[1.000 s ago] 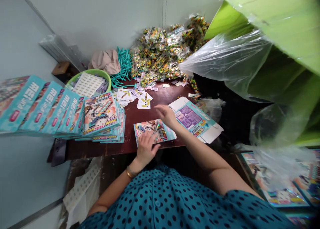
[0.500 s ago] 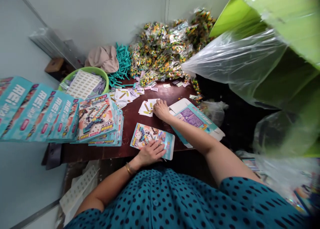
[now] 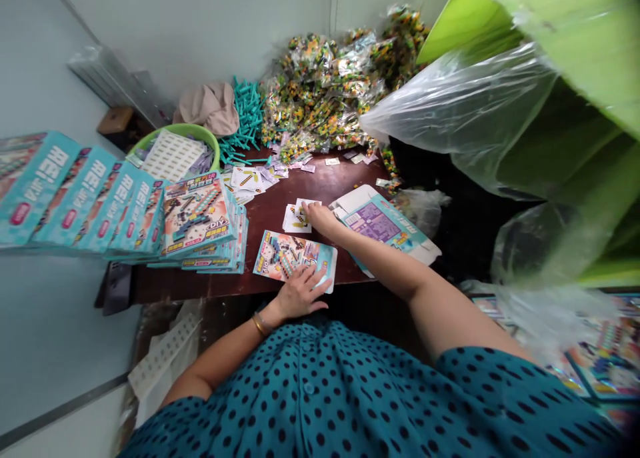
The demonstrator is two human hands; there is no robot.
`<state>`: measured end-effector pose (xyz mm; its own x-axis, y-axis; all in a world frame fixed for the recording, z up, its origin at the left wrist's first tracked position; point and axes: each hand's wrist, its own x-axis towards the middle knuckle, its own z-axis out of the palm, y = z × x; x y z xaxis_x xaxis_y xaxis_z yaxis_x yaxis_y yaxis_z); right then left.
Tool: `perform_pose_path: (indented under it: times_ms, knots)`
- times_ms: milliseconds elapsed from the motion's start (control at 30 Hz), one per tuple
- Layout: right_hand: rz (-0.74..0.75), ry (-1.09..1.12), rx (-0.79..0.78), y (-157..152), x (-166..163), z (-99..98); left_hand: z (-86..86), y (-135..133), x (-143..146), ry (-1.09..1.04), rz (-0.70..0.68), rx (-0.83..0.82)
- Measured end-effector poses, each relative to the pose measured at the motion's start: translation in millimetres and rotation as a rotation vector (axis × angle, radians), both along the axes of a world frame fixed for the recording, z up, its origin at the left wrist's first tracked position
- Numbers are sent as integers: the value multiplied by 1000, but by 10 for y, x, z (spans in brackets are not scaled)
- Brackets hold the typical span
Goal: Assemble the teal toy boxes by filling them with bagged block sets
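A flat printed toy box [image 3: 280, 255], teal along one end, lies near the table's front edge. My left hand [image 3: 299, 293] rests on its near right part with fingers spread flat. My right hand [image 3: 323, 219] is at a small pile of white printed cards [image 3: 291, 218] just beyond the box. Its fingertips are pinched at the upper edge of a top card [image 3: 303, 223]; the thumb is partly hidden. Under my right forearm lies a flattened teal box [image 3: 400, 235], its purple panel facing up and its end flaps spread.
Teal boxes [image 3: 195, 211] are stacked at the left. Behind them stand a green basin [image 3: 216, 153] with sheets and packets, teal sticks [image 3: 247, 115] and a heap of bagged colourful pieces [image 3: 325, 91]. More cards [image 3: 247, 179] lie mid-table. Clear plastic [image 3: 460, 105] hangs at the right.
My right hand has its fingertips on a card, which now lies differently over the pile. My left hand stays on the box, which has moved slightly. The view has shifted a little.
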<state>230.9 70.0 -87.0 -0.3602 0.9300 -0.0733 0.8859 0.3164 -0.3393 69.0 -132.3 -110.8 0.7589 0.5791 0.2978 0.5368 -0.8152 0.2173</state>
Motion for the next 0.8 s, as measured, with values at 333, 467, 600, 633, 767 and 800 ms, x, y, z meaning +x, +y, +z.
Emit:
perform_pose_path:
  times_ms: [333, 467, 600, 633, 767, 800]
  knots:
    - [-338, 428, 107, -204, 415, 167, 164, 30, -42, -239, 135, 210]
    - [-348, 962, 207, -511, 697, 504, 888, 242, -196, -630, 392, 119]
    - [-126, 1006, 454, -871, 707, 1011, 1324, 443, -333, -790, 688, 17]
    - [-22, 911, 471, -943, 632, 1110, 1347, 467, -334, -799, 704, -5]
    - [280, 585, 444, -1055, 266, 1205, 1270, 430, -295, -797, 686, -56]
    - [275, 579, 446, -1044, 216, 1154, 1250, 396, -303, -805, 702, -41]
